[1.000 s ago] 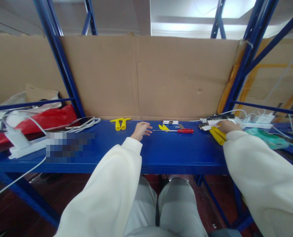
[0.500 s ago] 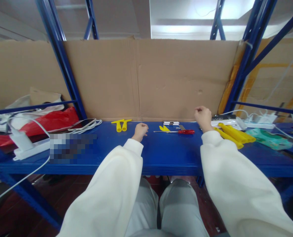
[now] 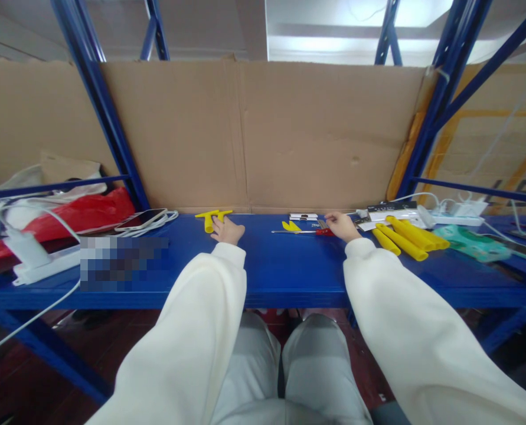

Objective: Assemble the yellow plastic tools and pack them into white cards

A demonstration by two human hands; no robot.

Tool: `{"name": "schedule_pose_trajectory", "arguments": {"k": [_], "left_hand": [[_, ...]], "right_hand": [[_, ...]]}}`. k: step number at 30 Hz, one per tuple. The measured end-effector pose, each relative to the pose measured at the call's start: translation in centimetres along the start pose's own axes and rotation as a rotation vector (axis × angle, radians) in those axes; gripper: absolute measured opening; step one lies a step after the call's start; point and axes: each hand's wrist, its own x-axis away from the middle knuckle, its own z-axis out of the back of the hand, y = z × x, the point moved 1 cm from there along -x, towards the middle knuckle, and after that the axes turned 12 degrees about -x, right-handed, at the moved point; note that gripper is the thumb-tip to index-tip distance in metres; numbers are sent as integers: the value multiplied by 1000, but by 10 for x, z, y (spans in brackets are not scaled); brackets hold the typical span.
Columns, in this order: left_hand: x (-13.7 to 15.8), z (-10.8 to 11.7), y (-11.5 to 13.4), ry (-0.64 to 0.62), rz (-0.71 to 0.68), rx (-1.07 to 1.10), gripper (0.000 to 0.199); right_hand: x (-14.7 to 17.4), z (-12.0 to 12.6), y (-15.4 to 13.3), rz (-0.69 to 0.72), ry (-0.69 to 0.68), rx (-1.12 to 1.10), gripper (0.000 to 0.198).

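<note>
My left hand [image 3: 228,230] lies on the blue shelf [image 3: 280,271] against the right one of two yellow T-shaped parts [image 3: 208,219]. Its fingers cover that part's stem, and I cannot see whether they grip it. My right hand [image 3: 343,226] rests over the red handle of a screwdriver [image 3: 298,232], fingers curled on it; the thin shaft points left along the shelf. A small yellow piece [image 3: 291,226] and a small white part [image 3: 304,217] lie just behind the shaft.
Several yellow tubes [image 3: 407,236] lie right of my right hand, with a white power strip [image 3: 395,211] and a green item [image 3: 469,243] beyond. A phone [image 3: 141,219], cables, a white charger [image 3: 28,255] and a red bag [image 3: 81,213] are at the left. Cardboard backs the shelf.
My left hand slid left from the shelf's middle to the yellow T-shaped parts. My right hand came from the yellow tubes, lifted, then dropped left onto the screwdriver handle.
</note>
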Motion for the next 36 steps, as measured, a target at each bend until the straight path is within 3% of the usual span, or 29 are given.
{"name": "schedule_pose_trajectory", "arguments": {"k": [8, 15, 36], "left_hand": [[-7, -5, -5, -85, 3, -64, 71], [-5, -3, -6, -58, -35, -48, 72], [0, -4, 2, -99, -191, -72, 47]], "right_hand": [[3, 0, -3, 12, -8, -28, 25], [5, 2, -7, 4, -21, -17, 25], [6, 2, -9, 11, -16, -33, 24]]}}
